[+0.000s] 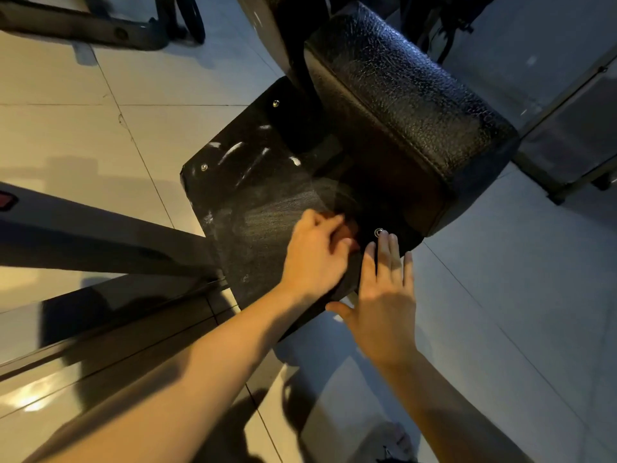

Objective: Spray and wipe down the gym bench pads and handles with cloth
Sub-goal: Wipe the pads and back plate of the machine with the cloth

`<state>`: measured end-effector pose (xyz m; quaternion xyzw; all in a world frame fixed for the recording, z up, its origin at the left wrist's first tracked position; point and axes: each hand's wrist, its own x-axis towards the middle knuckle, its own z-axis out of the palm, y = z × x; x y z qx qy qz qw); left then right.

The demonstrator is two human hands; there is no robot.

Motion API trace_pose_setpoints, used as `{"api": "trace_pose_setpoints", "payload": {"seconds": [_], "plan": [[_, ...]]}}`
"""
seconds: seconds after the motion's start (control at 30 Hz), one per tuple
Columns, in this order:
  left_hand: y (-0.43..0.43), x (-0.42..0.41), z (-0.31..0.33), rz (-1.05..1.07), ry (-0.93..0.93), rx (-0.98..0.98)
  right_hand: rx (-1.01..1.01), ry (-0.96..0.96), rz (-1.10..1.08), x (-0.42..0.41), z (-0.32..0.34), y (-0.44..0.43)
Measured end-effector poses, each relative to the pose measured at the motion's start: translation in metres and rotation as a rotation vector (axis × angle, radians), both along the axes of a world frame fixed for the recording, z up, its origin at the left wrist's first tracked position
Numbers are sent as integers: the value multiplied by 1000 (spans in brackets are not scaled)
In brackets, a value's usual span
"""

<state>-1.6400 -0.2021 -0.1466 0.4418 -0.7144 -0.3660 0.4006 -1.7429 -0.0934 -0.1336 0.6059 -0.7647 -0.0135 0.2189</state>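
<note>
View down onto pale floor tiles and a dark gym machine. A thick black pad fills the upper right; its cracked surface glints, and whether it has been sprayed or wiped cannot be told. Below it, at centre, a flat black board shows hazy wipe streaks at lower left and white smears towards its top, so the wiping looks part done. No handles or spray bottle are in view. The left hand, at centre, curls its fingers over a reddish cloth, pressing it to the board. The right hand lies flat with straight fingers just right of the cloth, fingertips near a bolt.
</note>
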Motion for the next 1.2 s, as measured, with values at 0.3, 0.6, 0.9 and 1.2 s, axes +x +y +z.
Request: {"api": "trace_pose_setpoints", "payload": {"seconds": [0.3,0.6,0.9,1.2], "plan": [[-17,94,-100,229,-137,61,-20,8,22,-4,-6,-2],[29,34,-35,-103,-69,-120,-40,27,46,-3,-6,0],[-2,66,-70,331,-146,197,-21,15,15,-4,-8,-2],[-31,39,-33,-213,-167,-396,-2,2,-8,1,-2,0]]}}
